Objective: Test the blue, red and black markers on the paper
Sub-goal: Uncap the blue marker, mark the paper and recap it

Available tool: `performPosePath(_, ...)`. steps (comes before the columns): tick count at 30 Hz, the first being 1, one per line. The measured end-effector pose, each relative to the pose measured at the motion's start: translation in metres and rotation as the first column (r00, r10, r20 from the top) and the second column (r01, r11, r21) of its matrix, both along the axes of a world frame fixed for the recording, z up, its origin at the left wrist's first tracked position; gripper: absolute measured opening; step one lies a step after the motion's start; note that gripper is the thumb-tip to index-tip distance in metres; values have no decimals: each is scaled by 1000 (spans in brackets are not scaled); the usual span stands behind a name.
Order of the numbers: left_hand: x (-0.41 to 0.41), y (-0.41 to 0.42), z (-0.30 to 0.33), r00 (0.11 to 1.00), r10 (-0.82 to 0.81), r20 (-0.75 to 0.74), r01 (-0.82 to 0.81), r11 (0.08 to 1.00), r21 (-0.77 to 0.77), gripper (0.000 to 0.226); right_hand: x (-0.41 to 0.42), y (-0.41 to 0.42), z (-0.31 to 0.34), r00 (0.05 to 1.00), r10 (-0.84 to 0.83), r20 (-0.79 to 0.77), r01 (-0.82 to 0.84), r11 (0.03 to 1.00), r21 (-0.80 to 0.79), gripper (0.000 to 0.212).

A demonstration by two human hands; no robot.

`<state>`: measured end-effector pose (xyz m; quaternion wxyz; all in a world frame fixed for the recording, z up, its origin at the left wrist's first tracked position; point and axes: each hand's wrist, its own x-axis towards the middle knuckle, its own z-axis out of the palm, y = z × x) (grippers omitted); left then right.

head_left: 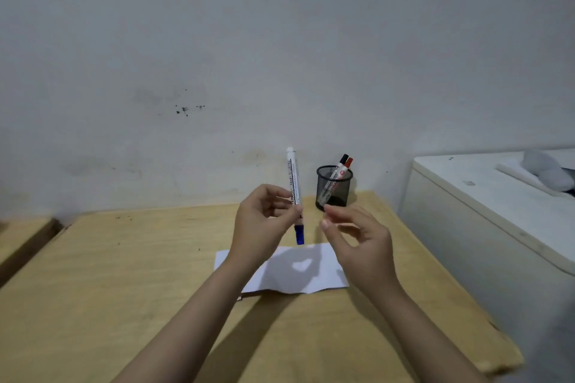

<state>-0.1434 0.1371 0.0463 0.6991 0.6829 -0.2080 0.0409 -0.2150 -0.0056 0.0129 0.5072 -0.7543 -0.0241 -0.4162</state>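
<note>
My left hand point(264, 218) holds the blue marker point(294, 179) upright above the table, its blue cap pointing down and its white barrel rising above my fingers. My right hand point(354, 239) hovers just right of the marker, fingers curled and apart, holding nothing. The white paper point(323, 277) lies flat on the table beneath both hands, partly shadowed. The black marker point(343, 159) and the red marker point(349, 162) stand tilted in a black mesh pen cup point(334, 188) behind my right hand.
The wooden table point(124, 289) runs up to a grey wall. A white cabinet point(485, 196) with a pale bundle on top stands at the right. Another wooden surface point(18, 239) sits at the far left.
</note>
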Motion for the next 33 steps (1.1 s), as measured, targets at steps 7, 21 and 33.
performPosePath(7,-43,39,-18,977,-20,213,-39,963,268,11,-6,51,5,988,108,-112,-72,957,281,11)
performPosePath(21,-55,52,-32,983,31,183,-85,952,294,10,-7,59,3,974,189,-121,-119,892,435,27)
performPosePath(33,-45,67,-24,894,-351,-277,384,920,74,8,1,42,18,950,304,-77,-213,805,553,40)
